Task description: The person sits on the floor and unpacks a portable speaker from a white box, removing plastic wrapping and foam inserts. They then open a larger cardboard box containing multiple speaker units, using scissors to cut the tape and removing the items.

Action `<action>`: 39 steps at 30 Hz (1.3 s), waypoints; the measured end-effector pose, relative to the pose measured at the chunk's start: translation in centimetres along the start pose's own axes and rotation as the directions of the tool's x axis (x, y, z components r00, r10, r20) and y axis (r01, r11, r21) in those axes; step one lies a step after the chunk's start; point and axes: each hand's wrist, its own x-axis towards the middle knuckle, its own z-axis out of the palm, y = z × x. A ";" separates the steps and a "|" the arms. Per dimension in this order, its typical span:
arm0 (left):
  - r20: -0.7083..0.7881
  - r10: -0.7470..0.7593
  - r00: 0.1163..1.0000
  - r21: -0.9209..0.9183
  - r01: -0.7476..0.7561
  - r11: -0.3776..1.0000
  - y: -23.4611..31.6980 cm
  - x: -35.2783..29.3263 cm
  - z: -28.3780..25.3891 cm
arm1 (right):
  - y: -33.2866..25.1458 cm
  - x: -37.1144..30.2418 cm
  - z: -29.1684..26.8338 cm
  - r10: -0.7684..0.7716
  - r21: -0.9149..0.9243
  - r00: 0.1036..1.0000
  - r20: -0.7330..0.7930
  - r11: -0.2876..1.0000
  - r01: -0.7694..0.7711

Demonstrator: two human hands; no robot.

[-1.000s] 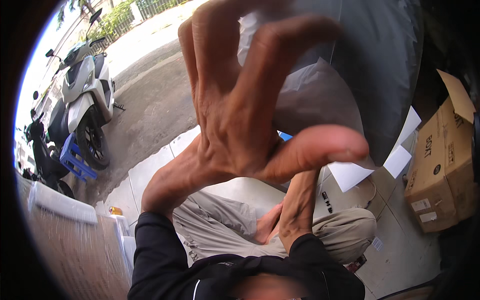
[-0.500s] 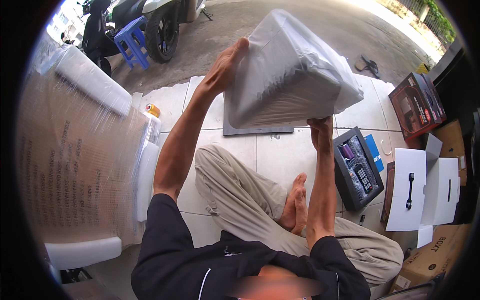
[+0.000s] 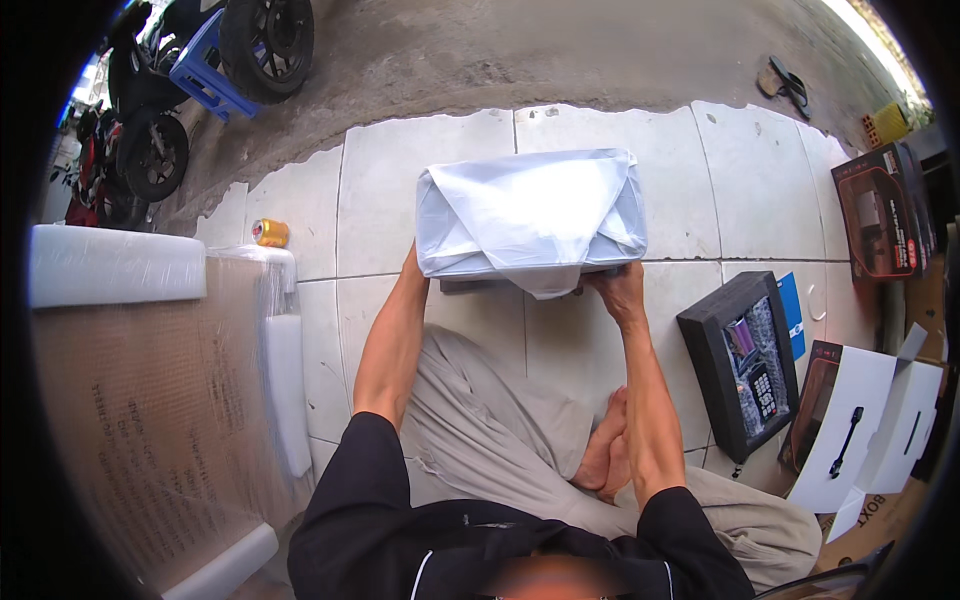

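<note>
A box-shaped item wrapped in a thin white plastic sheet [image 3: 535, 215] is held in front of me, its folded wrapping facing up. My left hand [image 3: 416, 268] is at its near left corner, with the fingers hidden beneath the item. At the near right corner my right hand [image 3: 621, 291] grips it from below, fingers partly tucked under the edge. A loose flap of the sheet hangs over the near side. Under it a strip of dark grey foam [image 3: 480, 286] shows; whether the two touch I cannot tell.
To my right lies a black foam tray [image 3: 705, 345] with a remote control [image 3: 763, 388], beside an opened white carton [image 3: 850, 430] and a dark printed box [image 3: 880, 215]. On my left stands a large plastic-wrapped carton [image 3: 180, 370]; a yellow can [image 3: 270, 233] is near it.
The wrapped item has come down and been levelled from a raised, tilted position, and its folded face now shows on top. Both hands moved lower with it. The view has shifted too.
</note>
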 end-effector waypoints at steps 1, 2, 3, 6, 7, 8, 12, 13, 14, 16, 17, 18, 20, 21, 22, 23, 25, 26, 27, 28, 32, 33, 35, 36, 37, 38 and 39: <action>-0.008 -0.035 0.999 -0.023 0.035 0.999 0.1 0.0 -0.4 | -0.5 0.1 -0.6 -0.060 -0.043 0.997 0.046 0.997 0.062; -0.036 -0.104 0.994 -0.086 0.101 0.991 0.5 -0.2 -0.7 | -1.3 0.1 -1.3 -0.087 -0.084 0.990 0.107 0.992 0.097; -0.053 -0.107 0.993 -0.080 0.102 0.992 0.9 -0.4 -0.7 | -2.1 0.0 -2.2 -0.054 -0.172 0.981 0.184 0.981 0.086; 0.117 0.270 0.956 -0.309 -0.224 0.924 1.6 -2.1 -0.5 | -3.6 2.5 -3.4 -0.378 0.433 0.925 0.036 0.840 0.326; 0.139 0.212 0.967 -0.330 -0.156 0.931 1.1 -2.7 -0.2 | -3.3 3.4 -2.7 -0.307 0.452 0.946 0.103 0.862 0.230; 0.064 0.124 0.990 -0.250 -0.104 0.963 0.6 -3.3 0.0 | -2.9 4.4 -2.0 -0.312 0.536 0.936 0.163 0.825 0.182; -0.139 0.053 0.989 0.302 -0.009 0.953 -0.9 -4.0 -0.7 | -0.7 5.7 -1.2 0.010 0.005 0.995 0.103 1.000 -0.011; -0.135 0.092 0.987 0.375 -0.035 0.926 -1.0 -4.0 -1.3 | -0.4 5.8 -1.7 -0.008 -0.096 0.994 0.107 0.995 0.018; -0.125 0.116 0.985 0.383 -0.060 0.922 -0.9 -3.8 -1.9 | -0.2 5.7 -2.0 -0.031 -0.194 0.993 0.110 0.980 0.052; -0.007 0.217 0.976 0.000 -0.217 0.976 -0.7 -3.9 -3.0 | -0.2 5.7 -2.8 -0.180 0.220 0.983 0.040 0.961 0.167; 0.039 0.249 0.968 -0.311 -0.225 0.923 -0.7 -4.0 -3.4 | -0.1 6.0 -2.8 -0.310 0.298 0.947 -0.087 0.899 0.321; -0.010 0.111 0.994 -0.103 -0.111 0.988 -0.9 -4.1 -3.6 | -0.4 5.7 -2.8 -0.292 0.374 0.955 0.057 0.893 0.250; -0.151 -0.086 0.985 0.219 0.119 0.968 -1.5 -4.4 -3.8 | -0.7 5.6 -2.3 -0.099 -0.063 0.991 0.093 0.992 0.105; -0.077 0.085 0.993 0.415 -0.046 0.909 -1.8 -4.6 -3.7 | -0.7 5.7 -1.9 -0.159 -0.085 0.986 0.053 0.983 0.163; -0.013 0.238 0.971 0.469 -0.204 0.859 -2.1 -4.7 -3.7 | -1.0 5.6 -1.8 -0.101 -0.194 0.992 0.072 0.975 0.113; 0.034 0.369 0.929 0.565 -0.323 0.759 -2.3 -4.7 -3.6 | -1.2 5.8 -1.7 -0.108 -0.194 0.991 0.080 0.973 0.122; -0.076 0.244 0.967 0.075 -0.238 0.968 -2.3 -4.5 -3.5 | -1.2 6.4 -2.1 -0.232 0.129 0.972 0.018 0.965 0.228; -0.024 0.197 0.980 -0.180 -0.198 0.964 -2.3 -4.4 -3.5 | -0.8 7.0 -2.8 -0.288 0.286 0.957 -0.029 0.915 0.284; -0.014 0.130 0.991 -0.180 -0.130 0.975 -2.5 -4.1 -3.4 | 0.1 7.7 -3.0 -0.287 0.402 0.957 0.041 0.882 0.247; -0.004 0.121 0.993 -0.172 -0.120 0.978 -2.8 -4.0 -3.4 | 1.3 8.6 -3.2 -0.335 0.539 0.929 0.156 0.817 0.204; -0.038 -0.082 0.996 0.119 0.086 0.989 -5.0 -2.9 -3.1 | 9.7 10.9 -3.5 -0.354 -0.015 0.931 0.092 0.934 0.357; -0.028 -0.106 0.994 0.131 0.109 0.985 -5.5 -2.7 -3.2 | 11.5 11.3 -4.1 -0.350 0.008 0.932 0.092 0.936 0.351; -0.018 -0.146 0.989 0.157 0.147 0.977 -6.3 -2.4 -3.5 | 13.8 10.8 -5.0 -0.320 0.055 0.943 0.090 0.947 0.316; -0.016 -0.155 0.988 0.172 0.155 0.973 -6.5 -2.3 -3.7 | 14.1 10.2 -5.4 -0.302 0.077 0.949 0.087 0.952 0.296; -0.011 -0.153 0.988 0.181 0.153 0.972 -6.5 -2.2 -3.8 | 13.5 10.1 -5.6 -0.310 0.163 0.949 0.066 0.941 0.296; -0.008 -0.150 0.989 0.191 0.148 0.970 -6.3 -2.2 -4.0 | 12.2 9.7 -5.8 -0.295 0.077 0.954 0.057 0.954 0.290; 0.000 -0.145 0.989 0.195 0.142 0.970 -5.9 -2.2 -4.0 | 10.5 9.5 -5.3 -0.286 0.060 0.958 0.022 0.957 0.284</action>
